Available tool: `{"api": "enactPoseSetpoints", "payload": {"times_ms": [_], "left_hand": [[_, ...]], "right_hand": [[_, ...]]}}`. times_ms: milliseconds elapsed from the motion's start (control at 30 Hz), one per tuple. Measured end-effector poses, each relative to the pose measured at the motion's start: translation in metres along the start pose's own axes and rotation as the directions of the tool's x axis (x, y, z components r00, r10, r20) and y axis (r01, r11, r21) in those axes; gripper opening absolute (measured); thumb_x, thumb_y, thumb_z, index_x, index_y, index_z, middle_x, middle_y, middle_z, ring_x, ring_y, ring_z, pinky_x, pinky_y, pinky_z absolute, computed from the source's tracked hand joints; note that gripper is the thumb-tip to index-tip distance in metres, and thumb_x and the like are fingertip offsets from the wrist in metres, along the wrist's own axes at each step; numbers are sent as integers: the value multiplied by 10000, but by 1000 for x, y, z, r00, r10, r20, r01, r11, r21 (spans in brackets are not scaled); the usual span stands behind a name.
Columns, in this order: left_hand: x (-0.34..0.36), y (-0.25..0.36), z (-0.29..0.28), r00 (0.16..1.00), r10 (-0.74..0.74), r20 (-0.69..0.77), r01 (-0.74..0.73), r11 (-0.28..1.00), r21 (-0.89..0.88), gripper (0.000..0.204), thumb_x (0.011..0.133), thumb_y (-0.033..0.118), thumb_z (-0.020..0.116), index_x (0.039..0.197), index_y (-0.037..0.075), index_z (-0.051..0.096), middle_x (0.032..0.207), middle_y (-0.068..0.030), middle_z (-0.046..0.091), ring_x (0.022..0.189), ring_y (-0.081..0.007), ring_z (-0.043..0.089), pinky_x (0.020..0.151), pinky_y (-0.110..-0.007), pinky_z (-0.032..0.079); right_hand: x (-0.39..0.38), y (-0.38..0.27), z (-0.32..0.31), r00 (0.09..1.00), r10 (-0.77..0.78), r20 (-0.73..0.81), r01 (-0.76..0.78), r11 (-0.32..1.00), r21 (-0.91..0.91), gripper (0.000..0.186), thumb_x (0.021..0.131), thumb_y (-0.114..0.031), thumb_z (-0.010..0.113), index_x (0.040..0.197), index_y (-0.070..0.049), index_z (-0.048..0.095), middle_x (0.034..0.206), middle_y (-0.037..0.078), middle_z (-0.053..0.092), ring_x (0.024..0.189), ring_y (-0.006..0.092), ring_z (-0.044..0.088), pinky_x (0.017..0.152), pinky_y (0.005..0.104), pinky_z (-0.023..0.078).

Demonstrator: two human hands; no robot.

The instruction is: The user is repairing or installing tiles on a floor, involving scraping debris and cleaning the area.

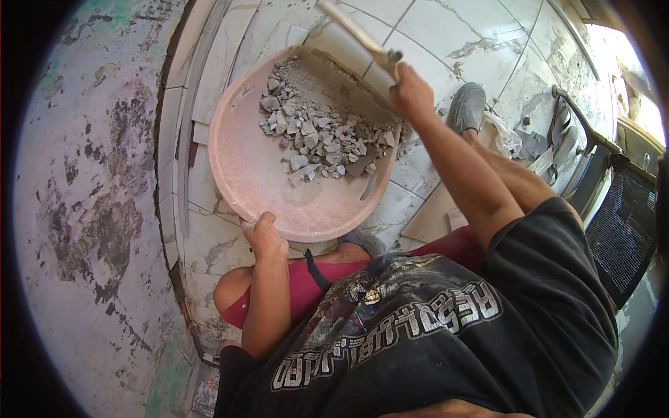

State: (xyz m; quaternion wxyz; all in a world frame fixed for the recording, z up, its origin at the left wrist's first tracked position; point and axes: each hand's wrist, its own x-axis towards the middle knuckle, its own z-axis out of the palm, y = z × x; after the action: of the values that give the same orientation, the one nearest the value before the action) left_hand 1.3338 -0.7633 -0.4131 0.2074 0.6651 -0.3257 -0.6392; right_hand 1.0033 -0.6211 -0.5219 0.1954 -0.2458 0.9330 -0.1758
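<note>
A round, faded pink plastic basin (240, 174) rests tilted on the tiled floor before me. Broken grey rubble (313, 132) and dust lie in its far and right part. My left hand (265, 235) is closed on the basin's near rim. My right hand (412, 92) is closed on what looks like a dustpan (352, 52), tipped over the basin's far right edge. Its dusty inner face is turned toward the rubble, and a pale handle stretches away to the upper left. Part of my right hand's fingers is hidden by the grip.
A stained, peeling wall (97, 202) runs along the left. My shod foot (467, 108) stands right of the basin, near a crumpled clear plastic bag (505, 136). Farther right is a black mesh item with a frame (620, 230). Loose tile pieces (435, 216) lie near my legs.
</note>
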Motion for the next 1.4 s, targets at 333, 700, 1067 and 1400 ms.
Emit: {"api": "enactPoseSetpoints", "payload": {"times_ms": [333, 700, 1067, 1400], "left_hand": [[-1, -2, -10, 998, -8, -61, 10, 999, 40, 726, 675, -180, 411, 1370, 25, 361, 1303, -142, 479, 1187, -306, 522, 999, -442, 452], [9, -10, -39, 999, -34, -16, 35, 999, 18, 727, 670, -159, 427, 1373, 18, 373, 1286, -132, 498, 1168, -298, 528, 1001, -438, 444], [0, -12, -37, 996, -27, -82, 34, 996, 82, 732, 669, -171, 418, 1375, 16, 372, 1282, -137, 501, 1160, -297, 534, 997, -431, 450], [0, -11, -67, 1000, -3, -22, 5, 997, 83, 723, 673, -159, 417, 1374, 9, 371, 1302, -149, 491, 1183, -319, 525, 1024, -455, 440]], "right_hand": [[-62, -38, 57, 968, -91, 235, 100, 995, -29, 275, 817, -97, 518, 1090, -67, 502, 1103, 178, 587, 968, 373, 623, 816, 474, 493], [-30, -19, 17, 996, 8, 84, -9, 1000, 9, 238, 806, -96, 525, 1039, -56, 498, 1071, 183, 606, 951, 396, 613, 807, 494, 481], [-90, -50, 68, 955, -99, 280, 99, 995, 14, 292, 814, -108, 516, 1101, -67, 485, 1112, 178, 584, 965, 374, 624, 819, 481, 486], [-49, -26, 34, 997, 6, 81, -11, 998, 54, 273, 796, -134, 534, 1061, -82, 497, 997, 203, 622, 861, 419, 629, 740, 518, 492]]}}
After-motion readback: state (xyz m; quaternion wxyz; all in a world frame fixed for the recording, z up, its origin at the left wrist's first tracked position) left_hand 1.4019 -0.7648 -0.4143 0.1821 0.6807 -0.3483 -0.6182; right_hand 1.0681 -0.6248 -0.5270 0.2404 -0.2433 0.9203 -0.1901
